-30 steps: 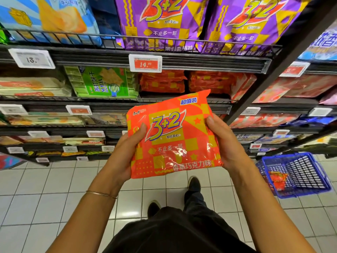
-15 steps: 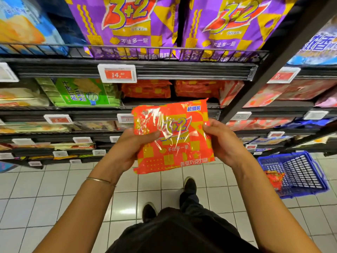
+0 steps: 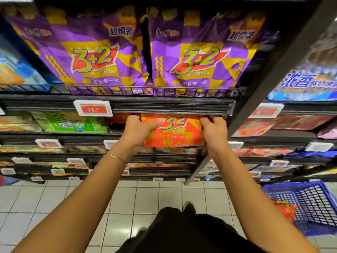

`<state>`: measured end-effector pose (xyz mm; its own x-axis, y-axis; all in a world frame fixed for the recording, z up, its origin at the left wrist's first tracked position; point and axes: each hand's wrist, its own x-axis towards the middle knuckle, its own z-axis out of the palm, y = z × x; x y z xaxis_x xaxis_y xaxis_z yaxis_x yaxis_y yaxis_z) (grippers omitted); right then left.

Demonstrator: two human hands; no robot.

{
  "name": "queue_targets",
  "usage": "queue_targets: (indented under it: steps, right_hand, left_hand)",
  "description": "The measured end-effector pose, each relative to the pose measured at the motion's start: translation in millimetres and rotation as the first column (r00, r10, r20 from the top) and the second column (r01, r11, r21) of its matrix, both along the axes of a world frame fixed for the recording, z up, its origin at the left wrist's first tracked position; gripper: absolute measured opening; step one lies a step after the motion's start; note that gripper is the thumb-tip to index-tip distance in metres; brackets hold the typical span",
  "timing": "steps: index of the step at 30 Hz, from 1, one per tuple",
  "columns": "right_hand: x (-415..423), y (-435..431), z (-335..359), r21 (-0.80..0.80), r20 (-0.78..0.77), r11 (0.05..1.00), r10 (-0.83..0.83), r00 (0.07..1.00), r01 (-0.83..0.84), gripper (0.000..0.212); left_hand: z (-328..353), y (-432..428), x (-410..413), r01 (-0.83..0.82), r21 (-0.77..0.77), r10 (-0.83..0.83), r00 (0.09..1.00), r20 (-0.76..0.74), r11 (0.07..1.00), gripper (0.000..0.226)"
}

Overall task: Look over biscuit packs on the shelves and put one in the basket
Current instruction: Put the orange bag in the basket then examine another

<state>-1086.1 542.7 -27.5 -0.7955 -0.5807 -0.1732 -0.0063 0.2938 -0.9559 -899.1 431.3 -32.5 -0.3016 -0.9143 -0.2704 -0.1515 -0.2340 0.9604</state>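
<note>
An orange "3+2" biscuit pack (image 3: 175,132) stands at the mouth of the second shelf, its top edge tucked under the shelf rail above. My left hand (image 3: 138,129) grips its left edge and my right hand (image 3: 213,130) grips its right edge. On the floor at the lower right sits the blue basket (image 3: 310,203), with an orange-red pack (image 3: 286,210) inside it.
Two large purple "3+2" packs (image 3: 197,57) fill the shelf above, behind a wire rail. A green cracker pack (image 3: 73,123) lies left of my hands. A black shelf upright (image 3: 255,99) runs diagonally at the right. More packs line the lower shelves; white tiled floor below.
Both hands have carried the orange pack up and forward from chest height into the second shelf. The view has moved closer to the shelves.
</note>
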Motion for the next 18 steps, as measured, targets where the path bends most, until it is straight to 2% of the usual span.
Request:
queue_targets:
  steps: [2,4,6,8,10,12,15,18]
  right_hand:
    - [-3,0,1,-0.004,0.05,0.999,-0.044,0.998,0.045,0.015]
    - [-4,-5,5,-0.012,0.147,0.996,-0.09,0.985,0.093,0.005]
    - [-5,-13,9,-0.028,0.199,0.991,-0.121,0.973,0.129,0.018]
    - [-3,-16,10,-0.001,0.18,0.989,-0.145,0.973,0.148,0.026]
    - [0,-15,3,0.038,0.13,0.988,-0.152,0.98,0.148,0.029]
    - [6,-10,-10,0.034,0.08,0.988,-0.151,0.985,0.148,0.023]
    - [12,-2,-23,0.022,0.055,0.983,-0.182,0.982,0.181,0.026]
    - [14,3,-26,0.036,0.094,0.984,-0.175,0.98,0.173,0.032]
  left_hand:
    - [-1,-5,-7,-0.046,-0.007,0.046,0.998,0.036,0.999,0.017]
    - [-1,-11,-16,-0.1,0.001,0.099,0.993,0.063,0.995,0.019]
    - [-2,-16,-23,-0.146,-0.015,0.147,0.987,0.062,0.989,0.026]
    - [-8,-19,-27,-0.151,0.024,0.149,0.986,0.074,0.988,0.025]
    - [-15,-16,-25,-0.106,0.048,0.099,0.985,0.14,0.993,0.014]
    - [-26,-7,-20,-0.016,-0.025,0.021,0.978,0.206,1.0,0.035]
    - [-30,6,-14,0.083,-0.164,-0.039,0.966,0.254,0.983,0.028]
    - [-26,7,-18,0.144,-0.234,-0.057,0.938,0.342,0.961,0.048]
